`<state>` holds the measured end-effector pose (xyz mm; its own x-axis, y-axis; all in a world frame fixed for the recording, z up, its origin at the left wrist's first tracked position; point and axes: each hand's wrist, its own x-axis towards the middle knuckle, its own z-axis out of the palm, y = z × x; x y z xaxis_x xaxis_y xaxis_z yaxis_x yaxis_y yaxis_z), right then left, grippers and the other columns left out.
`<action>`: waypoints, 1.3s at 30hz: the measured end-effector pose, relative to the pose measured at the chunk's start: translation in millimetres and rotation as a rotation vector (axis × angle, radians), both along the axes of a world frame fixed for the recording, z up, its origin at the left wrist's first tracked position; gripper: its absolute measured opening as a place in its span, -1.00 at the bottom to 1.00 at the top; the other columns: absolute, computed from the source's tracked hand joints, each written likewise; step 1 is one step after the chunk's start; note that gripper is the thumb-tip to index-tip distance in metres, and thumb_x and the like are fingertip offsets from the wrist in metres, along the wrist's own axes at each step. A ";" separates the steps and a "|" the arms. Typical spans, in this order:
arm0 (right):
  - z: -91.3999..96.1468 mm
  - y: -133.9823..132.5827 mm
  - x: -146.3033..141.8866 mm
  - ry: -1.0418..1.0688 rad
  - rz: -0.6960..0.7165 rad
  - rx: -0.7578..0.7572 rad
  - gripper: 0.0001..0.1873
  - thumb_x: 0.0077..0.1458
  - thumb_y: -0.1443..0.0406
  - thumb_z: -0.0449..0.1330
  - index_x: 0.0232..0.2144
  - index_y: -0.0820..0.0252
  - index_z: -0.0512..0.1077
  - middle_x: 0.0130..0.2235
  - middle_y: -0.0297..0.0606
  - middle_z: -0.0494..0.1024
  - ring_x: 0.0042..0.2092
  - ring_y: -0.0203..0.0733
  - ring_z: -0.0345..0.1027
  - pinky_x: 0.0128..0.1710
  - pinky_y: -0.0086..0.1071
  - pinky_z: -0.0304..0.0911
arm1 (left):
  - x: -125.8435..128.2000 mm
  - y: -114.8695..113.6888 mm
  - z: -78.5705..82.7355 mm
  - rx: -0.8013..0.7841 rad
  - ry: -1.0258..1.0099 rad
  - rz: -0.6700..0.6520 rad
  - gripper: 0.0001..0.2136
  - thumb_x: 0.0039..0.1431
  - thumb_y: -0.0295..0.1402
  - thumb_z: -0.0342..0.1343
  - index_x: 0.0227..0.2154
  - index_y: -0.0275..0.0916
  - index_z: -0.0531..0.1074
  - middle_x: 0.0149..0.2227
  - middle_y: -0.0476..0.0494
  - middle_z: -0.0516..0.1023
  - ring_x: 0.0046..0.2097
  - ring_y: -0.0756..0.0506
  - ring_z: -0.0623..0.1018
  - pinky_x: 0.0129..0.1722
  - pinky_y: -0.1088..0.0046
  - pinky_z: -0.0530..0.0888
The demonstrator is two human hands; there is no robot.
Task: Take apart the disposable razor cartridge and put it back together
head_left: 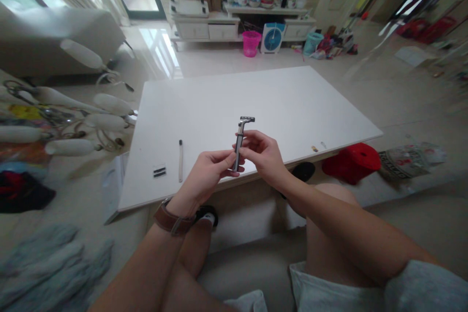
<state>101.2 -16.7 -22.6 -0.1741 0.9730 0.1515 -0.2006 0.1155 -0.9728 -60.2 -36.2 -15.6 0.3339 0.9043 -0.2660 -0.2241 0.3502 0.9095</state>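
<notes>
A razor with a grey and black handle stands nearly upright above the near edge of the white table, its head at the top pointing right. My left hand pinches the lower end of the handle between thumb and fingers. Higher up, my right hand closes on the handle's middle from the right side. To the left on the table lie a thin white brush-like stick with a dark tip and a small clear pack with two black strips.
The white table spans the middle. Small bits lie near its right front edge. A red bin-like object stands beyond that edge. A lamp with white shades is at the left. A pink basket and fan stand at the back.
</notes>
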 end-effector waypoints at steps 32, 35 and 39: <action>7.6 0.2 1.8 0.009 -0.037 -0.049 -0.73 -0.06 0.24 0.35 -0.29 0.20 0.43 -0.44 -0.34 0.60 -0.50 -0.30 0.39 -0.48 -0.39 0.36 | 1.8 -1.3 2.5 0.010 0.020 -0.027 -0.66 0.05 -0.11 0.33 -0.23 -0.29 0.66 -0.18 -0.29 0.63 -0.31 -0.05 0.55 -0.37 0.46 0.47; 7.3 0.6 2.5 -0.003 -0.038 -0.038 -0.74 -0.05 0.23 0.35 -0.31 0.20 0.43 -0.44 -0.33 0.59 -0.50 -0.31 0.37 -0.49 -0.40 0.35 | 0.9 -1.4 1.7 0.013 0.019 -0.036 -0.67 0.05 -0.11 0.33 -0.24 -0.28 0.66 -0.18 -0.28 0.63 -0.31 -0.05 0.55 -0.37 0.46 0.47; 6.3 1.1 2.6 -0.001 -0.047 -0.044 -0.75 -0.04 0.22 0.34 -0.31 0.19 0.43 -0.45 -0.32 0.60 -0.51 -0.32 0.35 -0.50 -0.40 0.33 | 0.4 -1.7 1.1 0.012 0.015 -0.046 -0.68 0.05 -0.12 0.33 -0.24 -0.26 0.67 -0.19 -0.26 0.63 -0.32 -0.05 0.55 -0.37 0.47 0.47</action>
